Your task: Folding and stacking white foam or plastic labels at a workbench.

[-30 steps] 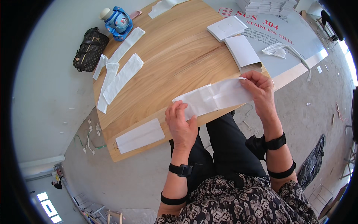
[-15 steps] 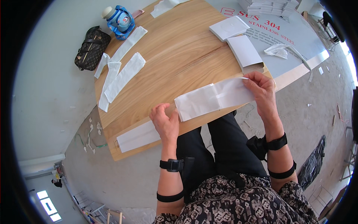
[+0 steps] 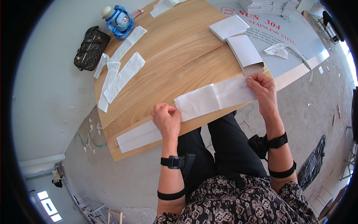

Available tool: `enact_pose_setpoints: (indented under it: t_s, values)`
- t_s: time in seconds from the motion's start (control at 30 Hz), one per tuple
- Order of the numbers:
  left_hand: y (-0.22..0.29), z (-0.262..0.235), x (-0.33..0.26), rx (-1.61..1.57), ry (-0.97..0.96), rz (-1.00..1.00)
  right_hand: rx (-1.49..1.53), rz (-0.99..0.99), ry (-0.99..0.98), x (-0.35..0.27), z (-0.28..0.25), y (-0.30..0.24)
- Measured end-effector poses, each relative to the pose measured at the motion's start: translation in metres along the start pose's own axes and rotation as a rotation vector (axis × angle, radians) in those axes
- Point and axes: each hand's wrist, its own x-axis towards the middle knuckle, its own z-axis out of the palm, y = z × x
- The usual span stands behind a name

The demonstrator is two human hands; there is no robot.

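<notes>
A long white paper strip (image 3: 214,98) lies across the near edge of the wooden table (image 3: 179,56). My right hand (image 3: 263,89) pinches its right end. My left hand (image 3: 166,118) has its fingers curled at the strip's left end, gripping it. Another white strip (image 3: 138,136) lies flat on the table's near corner, just left of my left hand.
Several white strips (image 3: 121,72) lie at the table's left side. A blue toy-like bottle (image 3: 118,18) and a dark bag (image 3: 88,49) sit at the far left. Two white stacks (image 3: 238,41) rest at the right, beside a grey metal sheet (image 3: 294,41) with crumpled paper (image 3: 279,49).
My left hand went left to the strip on the near corner, then came back to the long strip's left end. My right hand kept its hold.
</notes>
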Motion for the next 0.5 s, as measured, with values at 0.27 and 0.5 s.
enact_pose_setpoints:
  t_s: [0.27,0.5]
  values:
    - [-0.0016,0.0019,-0.0013,0.034,0.014,0.012,0.002,-0.005,0.014,-0.0008,0.0001,-0.0017]
    - [-0.0026,0.0019,-0.0022,0.035,0.029,0.036,0.017,-0.006,0.023,-0.0025,0.0014,-0.004]
